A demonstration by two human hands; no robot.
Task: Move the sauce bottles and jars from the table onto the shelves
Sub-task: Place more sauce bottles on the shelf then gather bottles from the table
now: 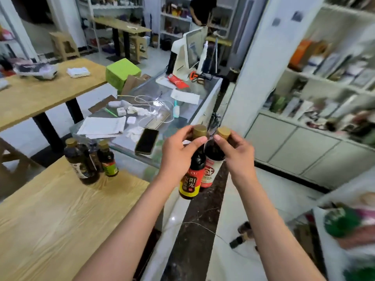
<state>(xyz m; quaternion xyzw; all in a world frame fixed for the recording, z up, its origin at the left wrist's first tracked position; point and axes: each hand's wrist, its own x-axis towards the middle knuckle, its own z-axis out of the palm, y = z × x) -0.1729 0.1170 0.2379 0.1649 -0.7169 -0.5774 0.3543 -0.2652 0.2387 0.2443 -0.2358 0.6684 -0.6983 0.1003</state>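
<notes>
I have both hands up in front of me, each carrying one sauce bottle off the worktop. My left hand (178,153) has its grip curled round the neck of a dark bottle with a red and yellow label (191,177), thumb across the front just under the gold cap. My right hand (236,153) pinches the neck of a second dark bottle with a red and white label (210,171), also gold-capped. The two bottles hang touching side by side, bases tilted toward me, over the floor between the worktop and the shelves. Both hold dark liquid up to the shoulder.

On the wooden worktop (60,220) to my left I count three bottles standing in a tight group near its far edge: a large dark bottle with a gold cap (81,163), a smaller green-labelled bottle (108,159) with a gold cap just beside it, and a third bottle (93,153) mostly hidden between them, so I cannot tell its label.

The shelves (324,78) stand to my right, white, with blurred packets and boxes on several levels; I cannot make out what they are. Ahead lies a glass counter (182,110) with a phone (147,141), papers and chargers on it.
</notes>
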